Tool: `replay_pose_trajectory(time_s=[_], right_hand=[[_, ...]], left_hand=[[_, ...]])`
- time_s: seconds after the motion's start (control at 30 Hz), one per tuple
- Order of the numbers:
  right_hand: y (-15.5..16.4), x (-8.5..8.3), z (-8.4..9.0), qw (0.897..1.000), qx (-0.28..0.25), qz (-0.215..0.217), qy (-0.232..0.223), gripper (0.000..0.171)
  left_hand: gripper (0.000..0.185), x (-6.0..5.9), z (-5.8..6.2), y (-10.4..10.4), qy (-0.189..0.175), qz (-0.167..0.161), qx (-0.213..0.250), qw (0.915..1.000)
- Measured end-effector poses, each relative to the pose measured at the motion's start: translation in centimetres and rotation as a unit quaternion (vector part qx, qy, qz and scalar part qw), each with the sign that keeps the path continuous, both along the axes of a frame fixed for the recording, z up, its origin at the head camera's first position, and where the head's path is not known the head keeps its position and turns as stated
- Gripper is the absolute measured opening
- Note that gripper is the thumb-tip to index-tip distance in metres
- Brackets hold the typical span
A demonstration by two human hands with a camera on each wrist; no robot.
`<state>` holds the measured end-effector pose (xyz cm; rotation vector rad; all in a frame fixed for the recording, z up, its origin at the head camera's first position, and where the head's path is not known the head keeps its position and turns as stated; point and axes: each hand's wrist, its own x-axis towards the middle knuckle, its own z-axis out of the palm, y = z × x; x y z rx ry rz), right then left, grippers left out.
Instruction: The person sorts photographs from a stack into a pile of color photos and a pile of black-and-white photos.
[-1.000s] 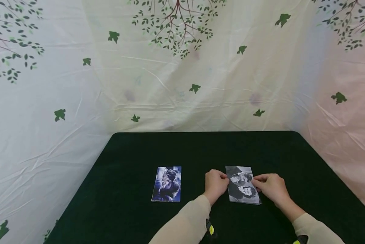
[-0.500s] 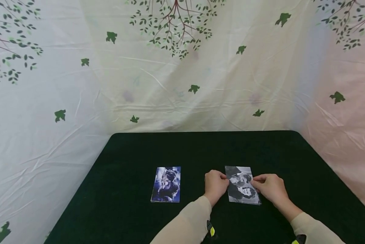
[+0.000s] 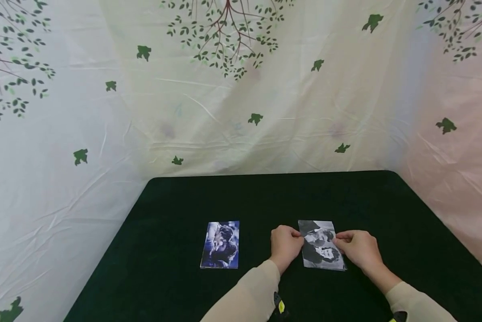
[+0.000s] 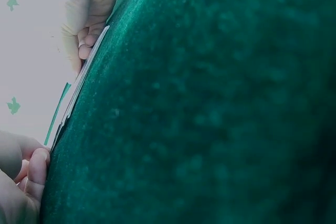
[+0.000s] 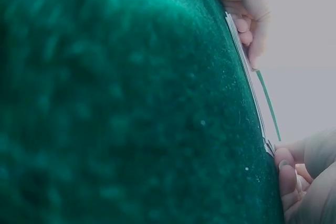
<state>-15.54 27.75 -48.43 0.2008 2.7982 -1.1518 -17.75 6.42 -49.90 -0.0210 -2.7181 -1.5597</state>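
Note:
A thin stack of photo cards [image 3: 323,250] lies on the dark green cloth, with a black-and-white picture on top. My left hand [image 3: 285,243] pinches its left edge between thumb and fingers. At the right edge, my right hand [image 3: 358,247] pinches the stack the same way. Both wrist views show the stack edge-on as several thin layers [image 4: 81,85], slightly uneven at one end [image 5: 268,145]. Left of my hands, a second photo card [image 3: 220,245] with a blue-purple picture lies flat and untouched; whether others lie beneath it is unclear.
The green-covered table [image 3: 176,201] has rounded far corners. Behind it and along both sides hangs a pale cloth [image 3: 209,129] printed with leaves and branches. Each sleeve carries a dark strap with a yellow mark [image 3: 281,306] at the wrist.
The head view has tilted slightly. Both hands keep their places at the stack's edges, and the cards lie where they were.

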Motion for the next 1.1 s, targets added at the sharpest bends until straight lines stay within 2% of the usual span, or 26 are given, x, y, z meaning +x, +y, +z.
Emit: replay_pose_trajectory(time_s=[0.37, 0.77, 0.87, 0.97, 1.03, 1.1], right_hand=[[0.1, 0.2, -0.5, 1.000, 0.001, 0.000, 0.001, 0.024], [0.2, 0.3, -0.4, 1.000, 0.015, -0.004, 0.015, 0.023], [0.2, 0.1, -0.3, 1.000, 0.013, 0.000, 0.011, 0.025], [0.3, 0.0, -0.1, 1.000, -0.005, 0.003, -0.009, 0.029], [0.5, -0.1, 0.2, 0.999, -0.022, 0.007, -0.023, 0.033], [0.7, 0.0, 0.6, 0.999, -0.035, 0.011, -0.030, 0.034]], left_hand=[[0.005, 0.2, -0.1, 0.1, -0.010, -0.004, 0.010, 0.9999], [0.007, 0.0, -0.1, 0.6, 0.020, -0.007, -0.007, 0.9998], [0.008, -0.2, 0.2, 0.2, 0.013, -0.029, -0.013, 0.9994], [0.009, -0.2, 0.9, -0.7, -0.024, -0.072, 0.001, 0.9971], [0.016, -0.2, 1.8, -1.7, -0.051, -0.102, 0.015, 0.9934], [0.024, 0.0, 3.2, -3.2, -0.070, -0.131, 0.026, 0.9885]])
